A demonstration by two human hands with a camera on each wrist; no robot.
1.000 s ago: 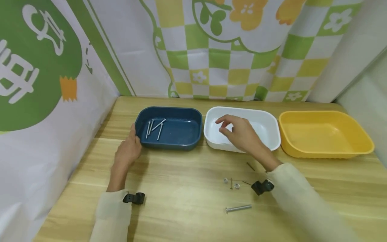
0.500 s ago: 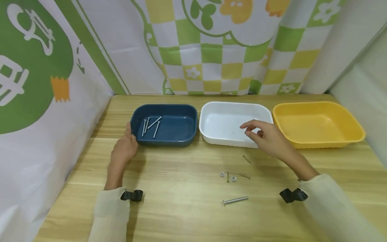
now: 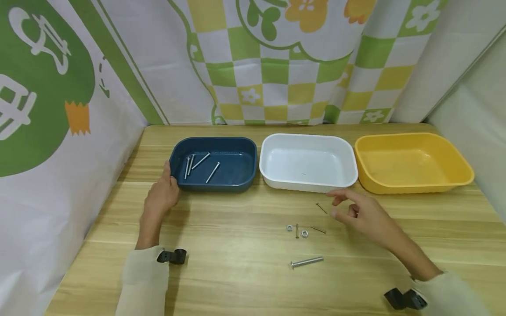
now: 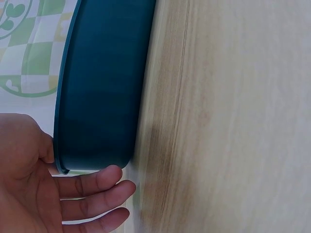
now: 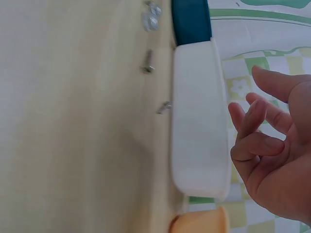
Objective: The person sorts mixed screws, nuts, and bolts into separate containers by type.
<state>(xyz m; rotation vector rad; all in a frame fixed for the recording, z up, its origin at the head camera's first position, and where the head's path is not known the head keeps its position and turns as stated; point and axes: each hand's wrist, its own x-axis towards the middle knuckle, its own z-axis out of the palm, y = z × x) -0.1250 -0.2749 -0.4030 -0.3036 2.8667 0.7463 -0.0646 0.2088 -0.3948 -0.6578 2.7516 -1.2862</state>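
Note:
My left hand rests against the left end of the blue tray, where several long bolts lie; in the left wrist view its fingers are extended beside the tray's corner. My right hand, holding nothing, hovers just in front of the white tray, with thumb and forefinger apart. Close to its fingertips lies a small screw. Two nuts and two more small screws are on the table nearby. A thick bolt lies nearer the front.
The yellow tray stands at the right, beside the white one, which has a tiny dark mark or piece on its floor. A patterned cloth hangs behind the wooden table.
My right hand has moved out from over the white tray, rightward and toward the front. One bolt in the blue tray has shifted right. My left hand stays at that tray.

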